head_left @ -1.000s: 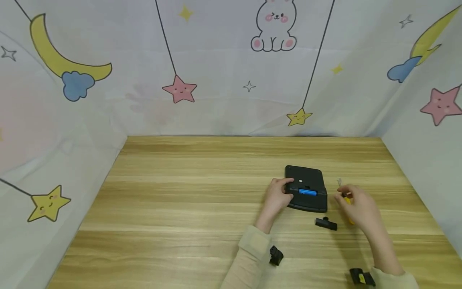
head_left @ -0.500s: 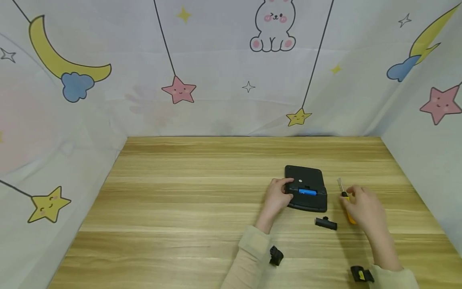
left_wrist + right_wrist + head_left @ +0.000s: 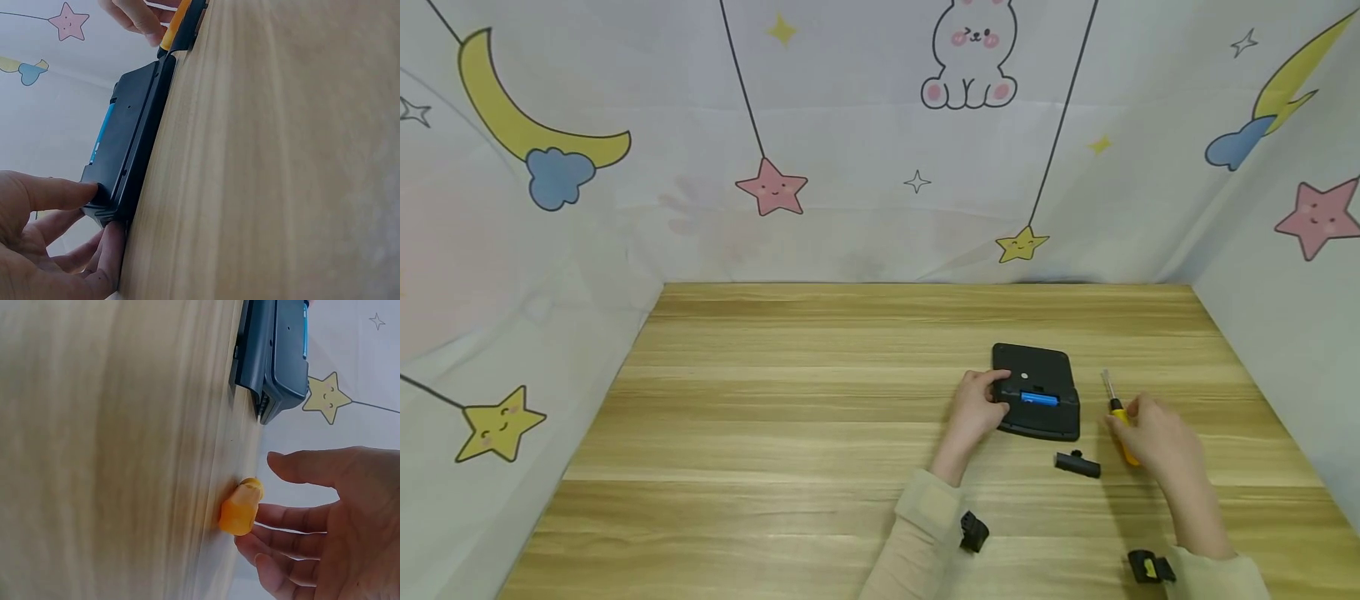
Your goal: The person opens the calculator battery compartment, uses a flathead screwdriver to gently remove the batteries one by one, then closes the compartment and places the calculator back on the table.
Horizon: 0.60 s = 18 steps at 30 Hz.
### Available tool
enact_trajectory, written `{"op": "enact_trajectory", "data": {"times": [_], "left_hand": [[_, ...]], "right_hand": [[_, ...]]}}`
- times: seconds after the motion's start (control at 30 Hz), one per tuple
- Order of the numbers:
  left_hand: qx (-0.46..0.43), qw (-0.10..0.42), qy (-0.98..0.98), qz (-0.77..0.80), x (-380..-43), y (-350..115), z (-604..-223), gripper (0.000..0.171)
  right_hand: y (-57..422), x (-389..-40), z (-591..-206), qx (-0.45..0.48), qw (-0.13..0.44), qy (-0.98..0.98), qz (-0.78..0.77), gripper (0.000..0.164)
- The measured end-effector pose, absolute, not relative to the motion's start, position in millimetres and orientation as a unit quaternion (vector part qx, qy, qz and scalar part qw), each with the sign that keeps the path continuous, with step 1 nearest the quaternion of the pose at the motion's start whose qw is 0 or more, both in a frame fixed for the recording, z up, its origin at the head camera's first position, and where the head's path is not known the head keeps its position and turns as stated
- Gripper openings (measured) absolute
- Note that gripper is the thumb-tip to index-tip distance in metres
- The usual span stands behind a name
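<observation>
A black calculator (image 3: 1033, 365) lies face down with its battery slot uncovered and a blue battery (image 3: 1039, 399) inside. My left hand (image 3: 973, 410) grips its left edge; in the left wrist view the thumb presses the back and the fingers reach under the rim. Right of the calculator is a screwdriver (image 3: 1116, 406) with a yellow and black handle and a metal shaft. My right hand (image 3: 1163, 437) hovers at that handle, thumb and fingers spread apart. The right wrist view has the handle (image 3: 237, 514) on the table, fingertips right beside it.
A small black battery cover (image 3: 1078, 464) lies on the wooden table (image 3: 775, 400) in front of the calculator. Black camera mounts sit at the left wrist (image 3: 973, 532) and right wrist (image 3: 1150, 567). A printed white cloth (image 3: 850, 242) hangs behind and along both sides.
My right hand has drawn slightly back and to the right from the screwdriver's upper part, so more of it shows. The left hand, calculator and cover have stayed put.
</observation>
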<state>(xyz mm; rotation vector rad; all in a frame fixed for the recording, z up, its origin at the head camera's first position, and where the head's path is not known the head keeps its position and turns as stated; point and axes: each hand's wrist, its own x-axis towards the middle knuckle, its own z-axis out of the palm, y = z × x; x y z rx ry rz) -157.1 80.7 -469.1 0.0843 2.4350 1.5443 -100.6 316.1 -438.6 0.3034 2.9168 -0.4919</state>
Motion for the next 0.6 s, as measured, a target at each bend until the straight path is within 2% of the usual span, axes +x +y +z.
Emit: {"op": "enact_trajectory", "data": {"times": [0.6], "left_hand": [[0.028,0.130,0.832,0.539,-156.9,80.6,-467.6,0.049]], "right_hand": [[320.3,-100.8,-444.5,0.111,0.125,0.972,-0.165,0.044]]}}
